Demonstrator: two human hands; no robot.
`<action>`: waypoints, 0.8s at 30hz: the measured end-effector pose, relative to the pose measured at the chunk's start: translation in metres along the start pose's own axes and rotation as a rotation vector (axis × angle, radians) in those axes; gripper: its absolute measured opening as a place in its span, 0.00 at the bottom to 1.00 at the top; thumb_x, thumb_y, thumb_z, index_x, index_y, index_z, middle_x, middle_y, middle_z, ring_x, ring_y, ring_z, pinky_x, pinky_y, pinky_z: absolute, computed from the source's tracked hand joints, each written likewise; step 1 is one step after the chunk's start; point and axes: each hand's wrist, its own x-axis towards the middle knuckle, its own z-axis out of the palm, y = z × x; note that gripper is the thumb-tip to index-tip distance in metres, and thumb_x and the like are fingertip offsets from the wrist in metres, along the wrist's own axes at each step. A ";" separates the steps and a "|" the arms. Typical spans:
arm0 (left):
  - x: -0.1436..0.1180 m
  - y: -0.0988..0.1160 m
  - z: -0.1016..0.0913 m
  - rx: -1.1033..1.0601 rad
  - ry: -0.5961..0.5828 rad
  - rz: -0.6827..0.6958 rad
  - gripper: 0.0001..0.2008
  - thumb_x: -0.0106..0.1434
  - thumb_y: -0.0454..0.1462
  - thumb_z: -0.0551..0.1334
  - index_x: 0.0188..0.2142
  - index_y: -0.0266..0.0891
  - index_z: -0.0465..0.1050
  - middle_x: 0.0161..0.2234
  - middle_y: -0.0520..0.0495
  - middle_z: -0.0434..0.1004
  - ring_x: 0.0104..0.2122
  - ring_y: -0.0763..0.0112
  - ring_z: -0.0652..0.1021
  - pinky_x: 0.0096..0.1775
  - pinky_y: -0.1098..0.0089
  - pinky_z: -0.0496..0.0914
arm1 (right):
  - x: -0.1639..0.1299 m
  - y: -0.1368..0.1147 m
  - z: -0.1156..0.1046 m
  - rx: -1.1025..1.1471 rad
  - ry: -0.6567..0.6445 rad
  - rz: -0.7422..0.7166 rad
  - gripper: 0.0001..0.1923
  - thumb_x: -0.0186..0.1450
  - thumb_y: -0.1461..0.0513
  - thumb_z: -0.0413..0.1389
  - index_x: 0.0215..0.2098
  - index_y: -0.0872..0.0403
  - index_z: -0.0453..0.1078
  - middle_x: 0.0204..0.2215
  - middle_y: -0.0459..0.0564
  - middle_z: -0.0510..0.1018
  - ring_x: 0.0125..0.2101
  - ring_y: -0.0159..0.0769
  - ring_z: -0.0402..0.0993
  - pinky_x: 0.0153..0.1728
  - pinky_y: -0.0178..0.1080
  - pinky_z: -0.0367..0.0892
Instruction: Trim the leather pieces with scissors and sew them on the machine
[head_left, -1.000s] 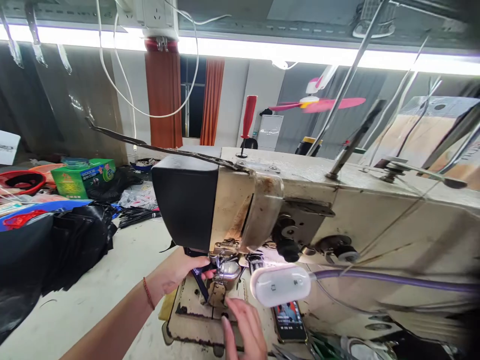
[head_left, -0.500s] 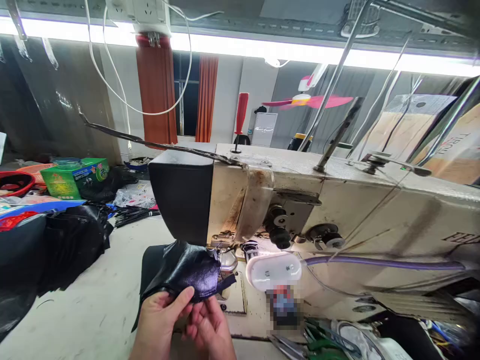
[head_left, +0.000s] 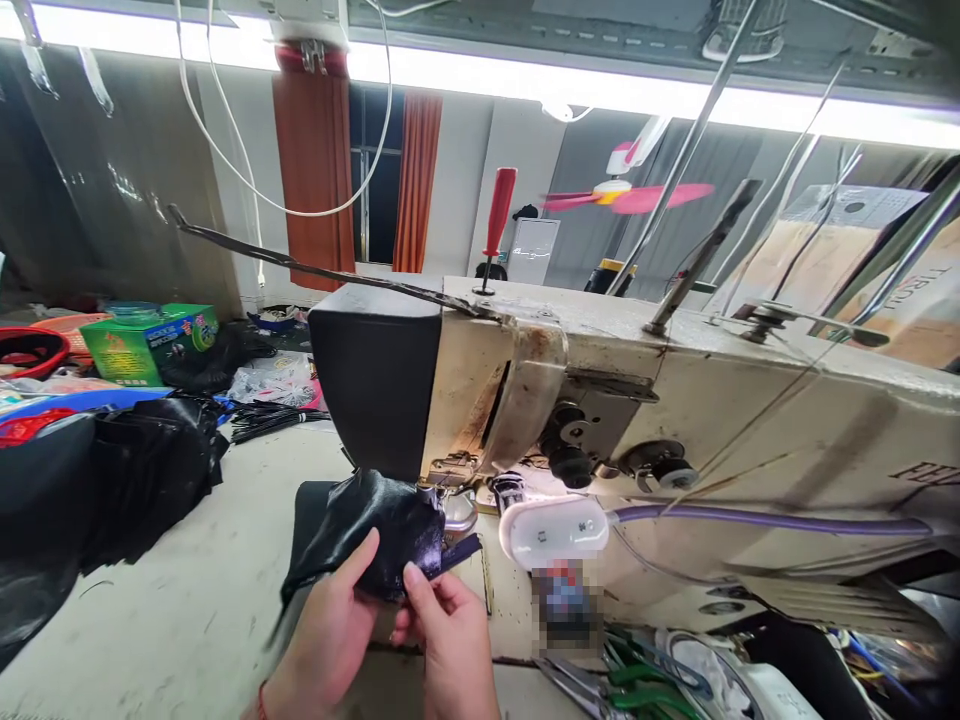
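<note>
A shiny black leather-like piece [head_left: 375,525] lies at the needle end of the sewing machine [head_left: 480,400], its right edge by the metal presser foot [head_left: 459,510]. My left hand [head_left: 334,620] grips its near edge, thumb on top and fingers underneath. Close beside it, my right hand [head_left: 450,620] pinches the same edge between thumb and fingers. A narrow dark strip [head_left: 461,552] sticks out from the piece to the right, above my right hand. A white oval lamp [head_left: 555,532] lights the stitching area.
Stacked black pieces [head_left: 150,480] rest on the left of the table. Behind them are a green box [head_left: 142,345] and a bundle of black strips [head_left: 274,420]. Green-handled pliers [head_left: 637,690] lie at the lower right. A red screwdriver [head_left: 501,215] stands upright on the machine.
My right hand has risen and turned, its thumb now on top of the edge. My left thumb has moved slightly up and left over the piece. The view has shifted a little.
</note>
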 end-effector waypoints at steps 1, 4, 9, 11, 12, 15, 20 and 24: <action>0.001 0.004 -0.001 0.048 0.029 0.042 0.18 0.48 0.45 0.76 0.34 0.36 0.82 0.32 0.45 0.83 0.27 0.68 0.76 0.28 0.71 0.71 | 0.000 -0.001 -0.001 -0.003 -0.005 0.002 0.30 0.45 0.42 0.70 0.21 0.59 0.67 0.14 0.43 0.71 0.15 0.25 0.66 0.18 0.29 0.63; 0.002 0.013 -0.003 0.161 0.117 0.067 0.14 0.45 0.43 0.77 0.28 0.36 0.83 0.31 0.44 0.83 0.35 0.62 0.79 0.38 0.70 0.75 | 0.001 -0.004 -0.003 0.005 -0.033 0.029 0.30 0.42 0.43 0.71 0.23 0.60 0.69 0.16 0.45 0.73 0.16 0.26 0.67 0.17 0.30 0.65; -0.004 0.029 0.000 0.285 0.063 0.011 0.20 0.37 0.46 0.79 0.26 0.36 0.83 0.30 0.44 0.83 0.36 0.59 0.78 0.40 0.64 0.77 | 0.003 -0.008 -0.006 0.031 -0.076 0.041 0.32 0.44 0.41 0.70 0.26 0.59 0.70 0.18 0.46 0.74 0.16 0.26 0.67 0.18 0.31 0.66; -0.005 0.035 -0.001 0.345 0.058 -0.027 0.23 0.32 0.47 0.80 0.23 0.33 0.82 0.29 0.43 0.82 0.34 0.61 0.77 0.38 0.66 0.77 | 0.002 -0.010 -0.007 0.001 -0.091 0.038 0.31 0.45 0.41 0.70 0.25 0.59 0.68 0.17 0.46 0.74 0.15 0.26 0.67 0.17 0.31 0.66; -0.006 0.038 -0.002 0.381 0.067 -0.040 0.24 0.30 0.48 0.80 0.22 0.32 0.82 0.29 0.43 0.81 0.34 0.62 0.77 0.37 0.67 0.76 | 0.002 -0.010 -0.008 -0.017 -0.099 0.042 0.31 0.45 0.41 0.69 0.24 0.59 0.67 0.17 0.46 0.74 0.15 0.26 0.66 0.17 0.31 0.66; -0.004 0.042 -0.007 0.515 0.087 -0.069 0.26 0.30 0.51 0.79 0.24 0.33 0.82 0.30 0.42 0.81 0.34 0.62 0.77 0.40 0.66 0.75 | 0.001 -0.012 -0.006 -0.076 -0.102 0.052 0.32 0.46 0.39 0.68 0.23 0.57 0.64 0.15 0.43 0.71 0.14 0.25 0.64 0.16 0.31 0.64; -0.001 0.042 -0.012 0.632 0.090 -0.086 0.27 0.32 0.54 0.77 0.26 0.35 0.83 0.33 0.42 0.82 0.35 0.60 0.77 0.44 0.63 0.72 | 0.000 -0.016 -0.002 -0.137 -0.061 0.040 0.35 0.42 0.35 0.66 0.23 0.55 0.62 0.13 0.39 0.66 0.14 0.23 0.60 0.16 0.29 0.58; -0.001 0.044 -0.009 0.708 0.129 -0.075 0.26 0.31 0.57 0.75 0.22 0.38 0.82 0.30 0.44 0.81 0.34 0.60 0.74 0.42 0.63 0.68 | -0.001 -0.020 -0.001 -0.182 -0.076 0.038 0.34 0.42 0.37 0.68 0.23 0.57 0.66 0.16 0.43 0.69 0.17 0.24 0.63 0.20 0.30 0.59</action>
